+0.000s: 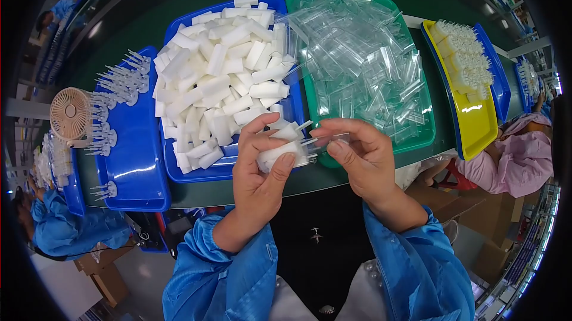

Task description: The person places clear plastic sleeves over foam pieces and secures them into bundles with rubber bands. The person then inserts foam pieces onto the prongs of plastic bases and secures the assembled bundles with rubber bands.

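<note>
My left hand (255, 179) is wrapped round a few white, foam-like pieces (275, 155). Thin whitish rods and clear plastic stick out of them toward the right. Close beside it, my right hand (370, 157) pinches a small clear plastic piece (341, 138) between thumb and fingers, near the rod tips; whether the two touch is hard to tell. Behind my left hand, a blue tray (233, 173) is heaped with white foam-like blocks (217, 61). Beyond my right hand stands a green tray (430, 119) piled with clear plastic sleeves (357, 53).
On the left, a blue tray (134, 169) carries clusters of thin white-stemmed parts (104, 142), beside a beige fan (70, 115). A yellow tray (473, 133) at right holds bundled pieces (462, 56). People in blue (77, 219) and pink (503, 157) sit at either side.
</note>
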`<state>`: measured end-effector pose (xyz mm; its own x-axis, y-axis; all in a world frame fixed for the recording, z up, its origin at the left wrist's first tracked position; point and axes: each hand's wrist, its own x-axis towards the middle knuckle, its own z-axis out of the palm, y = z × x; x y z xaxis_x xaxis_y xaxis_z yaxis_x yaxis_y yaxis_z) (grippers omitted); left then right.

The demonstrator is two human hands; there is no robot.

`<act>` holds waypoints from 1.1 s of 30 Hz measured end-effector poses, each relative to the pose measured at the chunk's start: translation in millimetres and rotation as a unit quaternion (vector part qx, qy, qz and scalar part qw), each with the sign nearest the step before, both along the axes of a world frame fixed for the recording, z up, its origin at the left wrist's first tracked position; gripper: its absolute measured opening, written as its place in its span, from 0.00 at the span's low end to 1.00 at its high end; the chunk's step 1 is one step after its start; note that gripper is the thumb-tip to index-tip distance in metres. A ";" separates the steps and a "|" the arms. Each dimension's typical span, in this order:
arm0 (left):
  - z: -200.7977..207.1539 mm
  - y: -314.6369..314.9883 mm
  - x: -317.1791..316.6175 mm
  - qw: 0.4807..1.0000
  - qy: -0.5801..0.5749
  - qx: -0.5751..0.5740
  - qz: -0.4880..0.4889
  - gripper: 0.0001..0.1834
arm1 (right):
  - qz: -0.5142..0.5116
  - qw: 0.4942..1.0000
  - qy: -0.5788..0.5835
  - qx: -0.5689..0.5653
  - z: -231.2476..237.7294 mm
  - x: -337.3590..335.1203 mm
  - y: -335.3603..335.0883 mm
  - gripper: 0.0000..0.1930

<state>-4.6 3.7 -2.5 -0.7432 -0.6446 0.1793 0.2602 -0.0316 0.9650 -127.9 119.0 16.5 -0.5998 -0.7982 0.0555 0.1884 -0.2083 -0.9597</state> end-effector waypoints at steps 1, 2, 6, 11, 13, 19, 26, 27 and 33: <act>0.0 -0.1 -0.5 1.000 0.005 0.004 0.004 0.08 | 0.002 1.000 0.012 -0.004 -1.3 -0.5 -0.2 0.12; -1.3 -0.8 -0.9 1.000 0.005 0.004 0.004 0.08 | 0.002 1.000 0.011 -0.004 -2.5 -0.9 -0.7 0.12; -2.5 -1.7 -0.9 0.995 -0.024 -0.085 0.037 0.08 | -0.003 1.000 -0.016 -0.024 -4.7 0.1 -2.9 0.10; -1.7 1.7 -2.0 0.992 -0.024 -0.106 0.067 0.07 | -0.019 1.000 0.018 -0.009 -4.0 1.8 -5.3 0.09; -5.8 -0.7 -4.0 0.995 0.017 -0.076 0.060 0.07 | -0.025 0.999 0.025 -0.012 -3.7 5.0 -5.4 0.08; 0.0 -4.6 -6.5 0.995 0.015 -0.094 0.043 0.04 | -0.041 0.991 0.127 -0.033 -12.6 4.2 -3.2 0.09; -4.4 -5.4 -4.0 0.984 0.012 -0.175 0.033 0.05 | -0.024 0.999 -0.006 -0.045 -2.9 5.8 -5.2 0.08; -3.7 -2.9 -3.2 0.979 0.015 -0.201 0.039 0.06 | -0.011 0.998 -0.051 -0.036 -0.4 4.0 -5.2 0.07; -11.0 -0.2 -3.5 0.974 0.024 -0.224 0.037 0.08 | 0.044 0.999 -0.029 0.012 4.7 -13.3 -7.4 0.08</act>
<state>-8.1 3.5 -13.5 -0.6819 -0.5444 0.4885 0.2916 0.4101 0.8642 -141.3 111.6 21.3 -0.5284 -0.8490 0.0031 0.2606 -0.1656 -0.9511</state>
